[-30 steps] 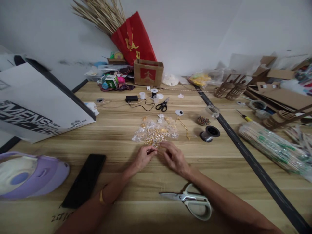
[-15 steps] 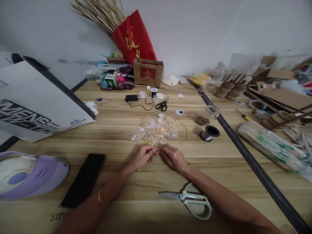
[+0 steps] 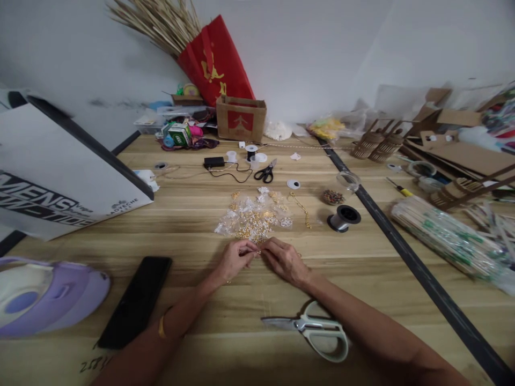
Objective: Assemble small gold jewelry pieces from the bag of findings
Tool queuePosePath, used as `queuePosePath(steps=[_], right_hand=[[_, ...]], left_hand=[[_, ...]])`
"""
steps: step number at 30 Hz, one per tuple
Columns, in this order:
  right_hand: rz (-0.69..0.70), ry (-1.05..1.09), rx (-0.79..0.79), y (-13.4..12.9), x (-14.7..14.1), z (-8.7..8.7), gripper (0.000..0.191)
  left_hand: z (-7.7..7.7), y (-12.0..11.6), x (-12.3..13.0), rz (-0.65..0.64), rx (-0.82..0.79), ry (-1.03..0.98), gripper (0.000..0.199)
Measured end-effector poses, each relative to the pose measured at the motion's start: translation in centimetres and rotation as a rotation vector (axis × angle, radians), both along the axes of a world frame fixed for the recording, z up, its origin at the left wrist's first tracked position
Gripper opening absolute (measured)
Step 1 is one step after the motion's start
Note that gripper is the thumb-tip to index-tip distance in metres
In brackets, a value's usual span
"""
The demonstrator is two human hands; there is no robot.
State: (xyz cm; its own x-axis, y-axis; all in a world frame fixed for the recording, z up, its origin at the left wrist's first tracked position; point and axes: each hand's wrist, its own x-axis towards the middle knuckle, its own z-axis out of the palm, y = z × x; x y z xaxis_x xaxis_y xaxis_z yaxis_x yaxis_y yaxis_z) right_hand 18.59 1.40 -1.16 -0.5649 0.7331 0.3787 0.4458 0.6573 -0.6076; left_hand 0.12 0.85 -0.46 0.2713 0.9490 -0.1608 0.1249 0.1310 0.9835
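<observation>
My left hand (image 3: 238, 259) and my right hand (image 3: 285, 259) meet at the fingertips over the wooden table (image 3: 193, 214). Both are closed in a pinch; whatever sits between the fingers is too small to name. Just beyond them spreads a pile of gold and silver beads and findings (image 3: 254, 224), some in clear plastic bags. A gold chain (image 3: 302, 210) lies to the right of the pile. Below my right wrist rest scissors with pale green handles (image 3: 322, 328), pointing left. A black phone (image 3: 137, 300) lies left of my left forearm.
At right stand a spool of thin wire (image 3: 344, 219) and a dish of mixed beads (image 3: 333, 197), with bagged sticks (image 3: 446, 241) farther out. Black scissors (image 3: 266, 171) lie beyond the pile. A white box (image 3: 72, 177) and a purple-and-cream object (image 3: 52, 295) occupy the left.
Both hands stay pinched together in nearly the same place, with small finger shifts. The whole view has shifted slightly, so the background things sit a little farther left.
</observation>
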Motion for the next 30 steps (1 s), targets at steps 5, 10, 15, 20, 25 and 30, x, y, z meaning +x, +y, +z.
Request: queuePosePath(steps=[5, 10, 15, 20, 25, 30], right_hand=[[0.0, 0.016, -0.001, 0.13, 0.06, -0.28, 0.018], [0.0, 0.009, 0.003, 0.09, 0.08, -0.24, 0.017], [0.01, 0.022, 0.005, 0.1, 0.1, -0.2, 0.018], [0.007, 0.026, 0.014, 0.19, 0.1, -0.31, 0.018], [0.006, 0.02, 0.009, 0.16, 0.05, -0.31, 0.018], [0.018, 0.021, 0.004, 0.1, 0.02, -0.13, 0.018]], left_hand=[[-0.13, 0.01, -0.22, -0.031, -0.009, 0.008, 0.031], [-0.38, 0.06, -0.26, -0.04, -0.009, -0.002, 0.033], [-0.3, 0.09, -0.31, -0.06, 0.021, 0.016, 0.032], [-0.29, 0.06, -0.14, -0.053, 0.014, 0.041, 0.024], [-0.58, 0.02, 0.09, 0.003, 0.092, 0.099, 0.014], [-0.49, -0.01, 0.12, -0.009, 0.146, 0.141, 0.006]])
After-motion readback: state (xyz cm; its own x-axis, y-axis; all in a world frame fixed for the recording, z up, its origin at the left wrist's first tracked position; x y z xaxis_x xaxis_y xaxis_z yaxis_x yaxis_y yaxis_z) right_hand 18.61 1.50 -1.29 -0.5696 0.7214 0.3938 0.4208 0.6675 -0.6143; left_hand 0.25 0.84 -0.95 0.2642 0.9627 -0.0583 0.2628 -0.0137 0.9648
